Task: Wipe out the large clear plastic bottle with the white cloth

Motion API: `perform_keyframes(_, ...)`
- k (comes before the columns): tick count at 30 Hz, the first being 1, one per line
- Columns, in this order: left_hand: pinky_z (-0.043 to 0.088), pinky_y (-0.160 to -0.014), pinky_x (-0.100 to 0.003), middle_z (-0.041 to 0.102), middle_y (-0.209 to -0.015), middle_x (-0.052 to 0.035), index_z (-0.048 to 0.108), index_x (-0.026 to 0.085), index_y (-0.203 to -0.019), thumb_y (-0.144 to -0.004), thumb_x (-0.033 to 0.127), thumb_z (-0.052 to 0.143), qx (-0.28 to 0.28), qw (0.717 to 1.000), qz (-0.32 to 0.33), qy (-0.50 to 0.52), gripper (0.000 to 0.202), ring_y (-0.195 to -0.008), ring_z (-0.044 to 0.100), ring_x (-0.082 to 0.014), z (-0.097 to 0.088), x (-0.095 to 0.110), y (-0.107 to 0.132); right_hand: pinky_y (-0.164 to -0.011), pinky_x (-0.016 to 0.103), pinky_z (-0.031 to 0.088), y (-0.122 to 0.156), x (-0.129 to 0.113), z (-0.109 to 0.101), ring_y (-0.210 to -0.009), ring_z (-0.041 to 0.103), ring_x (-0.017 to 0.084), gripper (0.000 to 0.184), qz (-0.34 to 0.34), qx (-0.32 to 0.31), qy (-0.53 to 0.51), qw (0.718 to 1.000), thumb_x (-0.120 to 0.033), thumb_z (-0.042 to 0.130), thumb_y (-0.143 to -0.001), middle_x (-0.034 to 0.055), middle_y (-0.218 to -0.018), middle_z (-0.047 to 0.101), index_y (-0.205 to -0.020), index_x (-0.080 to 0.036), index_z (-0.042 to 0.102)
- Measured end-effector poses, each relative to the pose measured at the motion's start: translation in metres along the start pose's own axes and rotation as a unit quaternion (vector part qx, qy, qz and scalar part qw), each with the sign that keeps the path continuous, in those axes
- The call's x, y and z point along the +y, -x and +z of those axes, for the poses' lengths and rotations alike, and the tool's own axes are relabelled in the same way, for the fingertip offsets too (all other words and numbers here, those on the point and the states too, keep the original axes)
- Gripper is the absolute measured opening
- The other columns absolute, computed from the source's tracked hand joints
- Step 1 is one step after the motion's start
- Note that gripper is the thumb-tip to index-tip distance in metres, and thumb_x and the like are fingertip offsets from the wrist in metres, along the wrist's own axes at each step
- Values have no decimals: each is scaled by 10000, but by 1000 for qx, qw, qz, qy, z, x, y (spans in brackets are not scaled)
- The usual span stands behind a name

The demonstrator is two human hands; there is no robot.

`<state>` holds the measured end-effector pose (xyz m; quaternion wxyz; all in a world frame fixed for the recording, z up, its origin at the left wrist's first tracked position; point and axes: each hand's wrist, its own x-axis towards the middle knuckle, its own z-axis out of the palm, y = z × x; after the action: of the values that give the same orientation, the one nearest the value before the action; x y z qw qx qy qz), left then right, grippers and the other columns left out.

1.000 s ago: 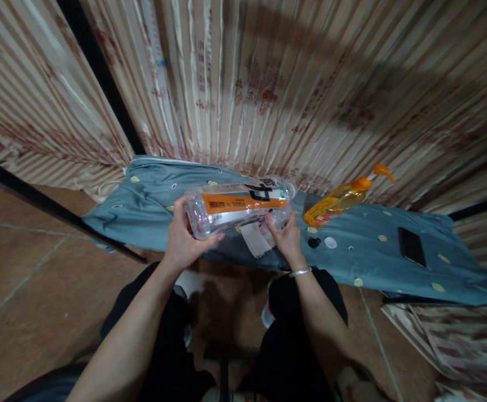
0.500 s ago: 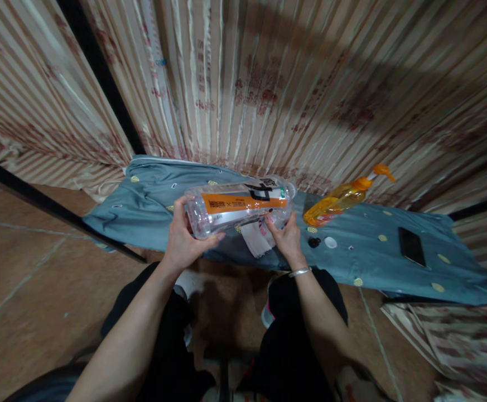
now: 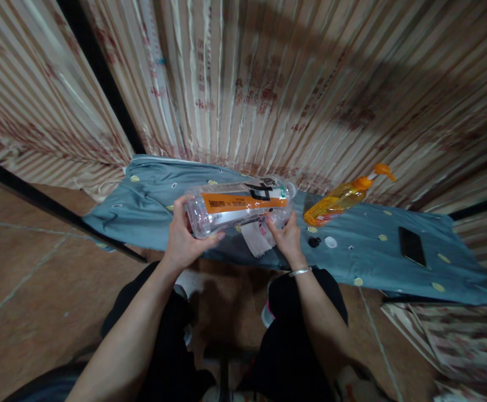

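Observation:
A large clear plastic bottle (image 3: 239,202) with an orange and silver label lies sideways between my hands, above the cloth-covered surface. My left hand (image 3: 187,237) grips its base end, thumb along the near side. At the neck end, my right hand (image 3: 286,237) holds it with the thumb on the near side; some fingers are hidden behind the bottle. Below the bottle, beside my right hand, lies a pale folded wipe or paper packet (image 3: 256,239). A small black cap-like piece (image 3: 314,242) and a white round cap (image 3: 331,242) rest to the right.
An orange pump bottle (image 3: 337,201) with yellow liquid stands behind the caps. A black phone (image 3: 411,246) lies farther right on the blue-green cloth (image 3: 369,262). Striped curtain (image 3: 276,84) hangs behind, with dark metal poles (image 3: 101,78) at the left.
The bottle's label has turned very slightly, so its print sits a little differently. Both hands keep their places on the bottle.

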<state>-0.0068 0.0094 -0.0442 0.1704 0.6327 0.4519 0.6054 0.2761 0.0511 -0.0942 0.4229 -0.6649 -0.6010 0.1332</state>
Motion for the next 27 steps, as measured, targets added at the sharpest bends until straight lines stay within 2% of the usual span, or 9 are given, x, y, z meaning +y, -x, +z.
perform_keyframes(10, 608, -772, -367, 671, -1044, -47, 450, 240, -1289, -651, 706, 874, -4, 1000, 19, -16, 896, -865, 718, -230, -1, -1, 1, -797, 483, 590, 0, 6, 3, -928, 755, 376, 732, -14, 17, 1, 1000, -751, 637, -812, 184, -1056, 765, -1247, -172, 530)
perform_keyframes(22, 611, -800, -379, 671, -1063, -57, 443, 237, -1303, -662, 736, 850, -7, 1000, 9, -4, 909, -887, 721, -238, 0, -3, 2, -789, 458, 582, -1, 3, 0, -935, 754, 371, 654, 0, -1, 9, 1000, -684, 676, -800, 164, -1058, 773, -1215, -204, 519)
perform_keyframes(27, 607, -807, -372, 668, -1071, -54, 442, 230, -1300, -657, 731, 857, -1, 1000, 25, -18, 915, -890, 722, -233, -1, -3, 1, -783, 468, 578, -1, 3, 2, -933, 752, 383, 665, 14, 0, 12, 1000, -688, 684, -791, 166, -1049, 767, -1208, -203, 504)
